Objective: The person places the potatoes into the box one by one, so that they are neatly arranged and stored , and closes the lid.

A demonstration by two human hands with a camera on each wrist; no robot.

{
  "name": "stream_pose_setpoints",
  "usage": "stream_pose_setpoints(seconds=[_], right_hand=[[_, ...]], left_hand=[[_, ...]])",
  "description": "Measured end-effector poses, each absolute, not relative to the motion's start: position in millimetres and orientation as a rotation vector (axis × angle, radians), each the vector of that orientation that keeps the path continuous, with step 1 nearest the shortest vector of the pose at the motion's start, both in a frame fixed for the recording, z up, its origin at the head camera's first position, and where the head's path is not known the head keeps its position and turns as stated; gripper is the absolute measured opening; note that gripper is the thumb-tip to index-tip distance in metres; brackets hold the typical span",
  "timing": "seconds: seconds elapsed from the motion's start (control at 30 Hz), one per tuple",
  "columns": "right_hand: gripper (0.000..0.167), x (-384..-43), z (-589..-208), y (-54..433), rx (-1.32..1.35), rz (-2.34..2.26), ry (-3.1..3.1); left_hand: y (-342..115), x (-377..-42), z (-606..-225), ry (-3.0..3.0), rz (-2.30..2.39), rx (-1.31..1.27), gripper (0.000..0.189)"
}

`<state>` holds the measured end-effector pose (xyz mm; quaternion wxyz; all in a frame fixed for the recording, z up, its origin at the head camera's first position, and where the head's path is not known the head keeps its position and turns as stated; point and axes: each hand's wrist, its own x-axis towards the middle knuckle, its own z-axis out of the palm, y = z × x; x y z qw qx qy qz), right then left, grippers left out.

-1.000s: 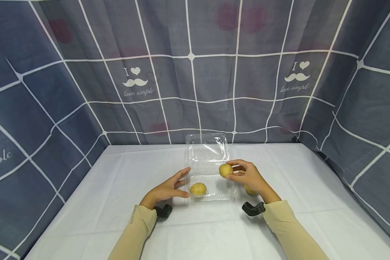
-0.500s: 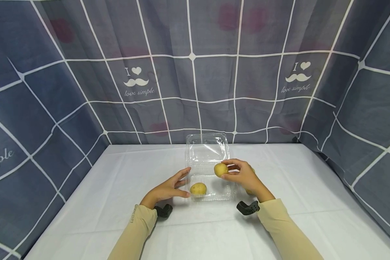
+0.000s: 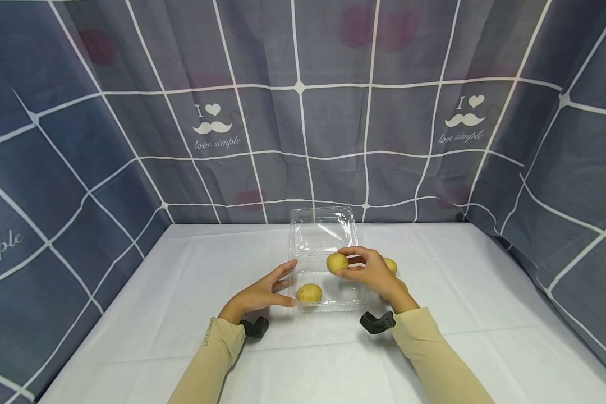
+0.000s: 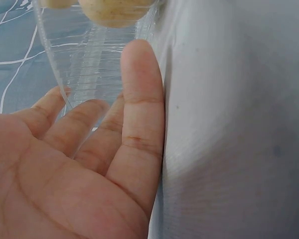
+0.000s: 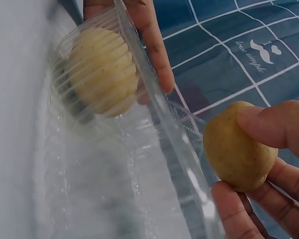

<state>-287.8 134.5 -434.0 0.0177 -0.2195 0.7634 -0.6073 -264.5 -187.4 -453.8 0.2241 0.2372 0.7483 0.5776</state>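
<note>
My right hand (image 3: 376,275) pinches a yellow potato (image 3: 336,263) between thumb and fingers, above the clear plastic container (image 3: 338,292). In the right wrist view this held potato (image 5: 236,144) hangs near the container's rim (image 5: 189,174). Another potato (image 3: 309,293) lies inside, at the container's near left corner. At the left side my left hand (image 3: 258,292) rests with thumb and fingers spread, the fingertips at the container's wall. The left wrist view has its palm (image 4: 55,184) turned to the camera, nothing gripped.
The container's clear lid (image 3: 323,231) stands raised at the back. Right of the container, partly behind my right hand, a further potato (image 3: 391,265) shows on the white tablecloth (image 3: 207,252). A grey checked curtain (image 3: 333,123) surrounds the table at back and sides.
My right hand has moved left with the potato, farther over the container. More of the potato behind that hand now shows. The left hand has stayed still.
</note>
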Motion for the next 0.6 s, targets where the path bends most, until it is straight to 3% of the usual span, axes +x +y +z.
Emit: stream_pose_setpoints(seconds=[0.6], right_hand=[[0.051,-289,-435,118,-0.64,-1.84,2.389]], left_hand=[[-187,-267,-454,2.045,1.604,0.67,0.107]])
